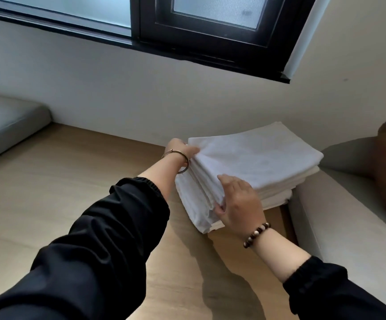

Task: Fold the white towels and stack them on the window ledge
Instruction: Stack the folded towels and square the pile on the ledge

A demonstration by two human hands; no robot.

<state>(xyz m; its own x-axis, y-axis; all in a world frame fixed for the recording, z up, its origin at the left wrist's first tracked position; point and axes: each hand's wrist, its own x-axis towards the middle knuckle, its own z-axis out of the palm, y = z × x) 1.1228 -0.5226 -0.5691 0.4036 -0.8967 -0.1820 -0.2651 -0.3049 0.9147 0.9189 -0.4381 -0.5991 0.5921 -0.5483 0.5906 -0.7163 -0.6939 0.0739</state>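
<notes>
Towel stack (pixel 256 158) on the ledge (pixel 60 181), long axis running toward the wall: left hand (pixel 179 150) pinches its far corner, right hand (pixel 240 202) fingers (pixel 227 181) clamp the near corner.

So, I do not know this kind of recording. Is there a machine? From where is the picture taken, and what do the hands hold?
No machine: a person works with bare hands. The one picture comes from a camera on the person's head, looking down at the hands. On the wooden ledge under the window lies a stack of folded white towels. The left hand grips its far corner, thumb on top; the right hand grips its near corner, fingers on top, thumb at the side. A grey cushion lies at the left.
</notes>
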